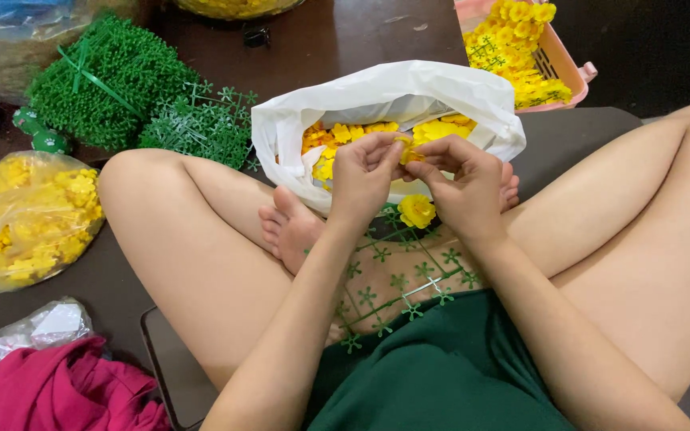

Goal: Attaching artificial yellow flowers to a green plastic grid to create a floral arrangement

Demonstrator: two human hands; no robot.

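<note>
both our hands, left hand (365, 172) and right hand (461, 179), pinch one yellow flower (405, 152); we press it squarely onto the green stem grid (397, 279) below.

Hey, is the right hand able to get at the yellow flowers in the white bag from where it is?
Probably yes. The right hand sits at the open mouth of the white bag, the yellow flowers lie uncovered just beyond its fingers, and nothing stands between.
</note>
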